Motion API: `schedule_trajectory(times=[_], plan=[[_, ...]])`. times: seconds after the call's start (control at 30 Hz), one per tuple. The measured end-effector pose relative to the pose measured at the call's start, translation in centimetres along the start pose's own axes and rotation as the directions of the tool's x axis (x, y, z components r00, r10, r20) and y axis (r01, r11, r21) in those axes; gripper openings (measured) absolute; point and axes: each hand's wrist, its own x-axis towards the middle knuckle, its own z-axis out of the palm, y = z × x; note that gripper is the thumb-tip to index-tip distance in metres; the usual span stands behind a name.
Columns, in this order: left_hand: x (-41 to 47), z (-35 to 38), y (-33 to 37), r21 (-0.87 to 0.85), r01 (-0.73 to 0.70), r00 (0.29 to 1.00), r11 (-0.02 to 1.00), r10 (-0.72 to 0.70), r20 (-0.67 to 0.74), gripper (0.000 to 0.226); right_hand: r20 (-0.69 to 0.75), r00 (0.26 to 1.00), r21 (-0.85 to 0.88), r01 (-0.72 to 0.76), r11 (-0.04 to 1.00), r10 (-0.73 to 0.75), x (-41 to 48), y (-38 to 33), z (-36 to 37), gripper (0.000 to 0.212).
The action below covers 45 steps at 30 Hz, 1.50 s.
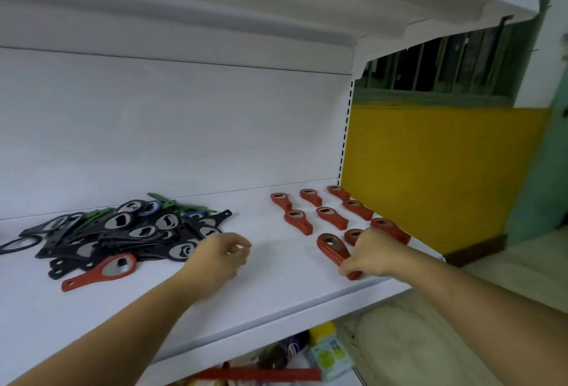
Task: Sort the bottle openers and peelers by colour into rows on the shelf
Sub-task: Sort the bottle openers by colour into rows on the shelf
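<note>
A white shelf (276,290) is standing against a yellow wall (430,176) beneath a barred window (430,60), with an upper shelf (246,1) overhanging it. At the shelf's right end, sorted red openers (330,216) are lying flat in short rows, heads pointing toward the back panel. The right hand (368,253) is pinching the handle of the front opener (332,245), which is resting on the shelf near the front edge, just beside the rows; another red one is lying partly hidden behind that hand. The left hand (218,256) is hovering over the middle of the shelf, fingers loosely curled with nothing visible in them, just beside the pile (123,232) of black openers at the left. Green peelers (172,202) and a blue opener (152,208) are showing at the back of that pile, and a stray red opener (101,272) is lying against its front. Packaged goods (325,352) are sitting on the level below.
</note>
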Motion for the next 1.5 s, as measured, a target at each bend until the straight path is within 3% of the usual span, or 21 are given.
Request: schedule_trajectory(times=[0.1,0.2,0.3,0.7,0.8,0.87,1.03,1.27,1.43,1.5], plan=[[-1.0,-2.2,-2.5,0.328,-0.031,0.997,0.944,0.051,-0.053,0.022,-0.003,0.999,-0.120,-0.046,0.992,0.046,0.7,-0.6,-0.5,0.041],[-1.6,-2.5,-3.6,0.374,-0.038,0.989,0.927,0.088,-0.118,0.018,0.021,0.998,-0.210,-0.056,0.976,0.062,1.1,-1.8,-0.9,0.035],[-1.5,-1.8,-3.8,0.482,-0.085,0.988,0.872,0.137,-0.073,0.015,0.026,0.998,-0.262,-0.052,0.964,0.061,1.6,-2.6,-1.0,0.034],[-1.4,-1.6,-3.9,0.484,-0.104,0.981,0.869,0.168,-0.091,0.019,-0.029,0.999,-0.318,-0.026,0.948,0.018,2.5,-2.6,-0.3,0.053],[-1.3,-1.6,-3.8,0.458,-0.112,0.982,0.882,0.170,-0.086,0.020,-0.256,0.961,-0.343,0.012,0.939,-0.106,2.8,-2.7,-0.3,0.059],[-1.4,-1.7,-3.6,0.434,-0.113,0.982,0.894,0.167,-0.088,0.021,-0.336,0.915,-0.296,0.125,0.947,-0.226,2.9,-3.1,-0.1,0.055],[-1.5,-2.1,-3.5,0.266,-0.095,0.974,0.959,0.145,-0.176,0.021,-0.227,0.861,-0.429,0.331,0.841,-0.455,2.9,-5.1,3.0,0.045],[-1.7,-3.5,-4.0,-0.149,-0.002,0.889,0.989,-0.067,-0.454,0.027,-0.100,0.789,-0.248,0.571,0.783,-0.607,3.8,-11.8,10.9,0.054],[-1.8,-4.1,-4.2,-0.269,0.007,0.825,0.963,-0.157,-0.543,0.029,-0.056,0.736,-0.260,0.642,0.722,-0.675,4.1,-18.4,14.0,0.032],[-2.2,-5.0,-4.3,-0.267,0.023,0.812,0.963,-0.173,-0.557,0.029,-0.076,0.702,-0.241,0.676,0.696,-0.708,4.5,-20.5,14.4,0.032]])
